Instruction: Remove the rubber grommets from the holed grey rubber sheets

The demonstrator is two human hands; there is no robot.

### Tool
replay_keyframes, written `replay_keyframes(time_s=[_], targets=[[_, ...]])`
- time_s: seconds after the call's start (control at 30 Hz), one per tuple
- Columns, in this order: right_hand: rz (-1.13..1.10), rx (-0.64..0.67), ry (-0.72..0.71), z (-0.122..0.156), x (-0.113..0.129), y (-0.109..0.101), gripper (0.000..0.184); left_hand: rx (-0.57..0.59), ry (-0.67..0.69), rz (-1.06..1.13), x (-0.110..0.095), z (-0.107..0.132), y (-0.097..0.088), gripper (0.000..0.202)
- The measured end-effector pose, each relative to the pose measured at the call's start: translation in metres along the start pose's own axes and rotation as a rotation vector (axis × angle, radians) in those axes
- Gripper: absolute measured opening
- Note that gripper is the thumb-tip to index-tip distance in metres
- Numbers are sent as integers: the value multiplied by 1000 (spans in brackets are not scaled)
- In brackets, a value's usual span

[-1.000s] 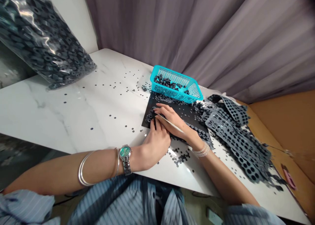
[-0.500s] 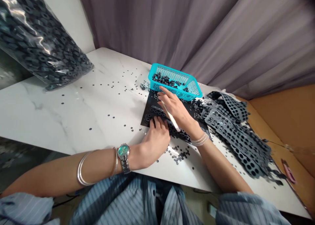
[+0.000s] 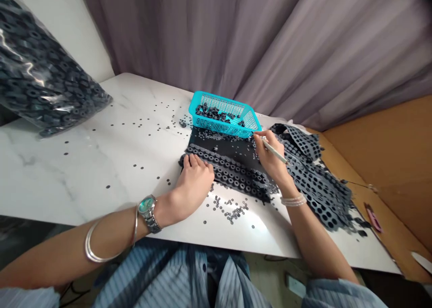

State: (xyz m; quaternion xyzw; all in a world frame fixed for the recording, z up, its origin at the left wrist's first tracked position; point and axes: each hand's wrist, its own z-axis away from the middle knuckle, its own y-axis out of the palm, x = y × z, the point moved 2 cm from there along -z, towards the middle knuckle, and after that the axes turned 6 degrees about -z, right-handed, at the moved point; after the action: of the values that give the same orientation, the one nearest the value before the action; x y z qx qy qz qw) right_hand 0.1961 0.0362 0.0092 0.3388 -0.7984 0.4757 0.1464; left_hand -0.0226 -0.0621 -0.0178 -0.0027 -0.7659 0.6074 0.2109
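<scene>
Head view: the hands are apart. The left hand [image 3: 195, 177] lies on the left end of the strip [image 3: 232, 173], in front of the basket [image 3: 216, 127] (I can't tell if it pinches). The right hand [image 3: 272, 159] grips a stick [image 3: 275, 152]. Best to keep the strip flat and the grip light.

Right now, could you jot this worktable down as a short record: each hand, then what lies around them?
Left hand: palm down, fingers on a dark strip with rows of rings
Right hand: holds a white stick; fingertips near the basket, contact unclear
Basket: turquoise, partly filled with dark rings
Far left: clear bag of dark pieces
Right side: sheets full of holes
Table: white, scattered with small dark bits
Behind: greyish-purple curtain
</scene>
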Motion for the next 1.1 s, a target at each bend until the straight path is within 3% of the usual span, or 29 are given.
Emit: replay_keyframes(time_s=[0.2, 0.37, 0.43, 0.53, 0.6, 0.8, 1.1], targets=[[18, 6, -41, -2, -5, -4, 29, -25, -110, -202, 24, 2, -13, 37], [-130, 138, 9, 19, -2, -16, 32, -135, -138, -77, 41, -1, -19, 36], [-192, 194, 35, 37, -3, -20, 32, -203, -6, 48, 29, -1, -19, 42], [-199, 236, 72, 66, -4, -25, 31, -276, 318, 190, -3, 3, -17, 43], [-200, 256, 69, 83, -4, -29, 29, -285, 421, 249, -21, 5, -16, 40], [-245, 285, -37, 111, 4, -36, 21, -222, 468, 326, -38, 8, -13, 37], [-174, 316, -51, 115, 8, -36, 18, -179, 508, 341, -40, 12, -5, 39]])
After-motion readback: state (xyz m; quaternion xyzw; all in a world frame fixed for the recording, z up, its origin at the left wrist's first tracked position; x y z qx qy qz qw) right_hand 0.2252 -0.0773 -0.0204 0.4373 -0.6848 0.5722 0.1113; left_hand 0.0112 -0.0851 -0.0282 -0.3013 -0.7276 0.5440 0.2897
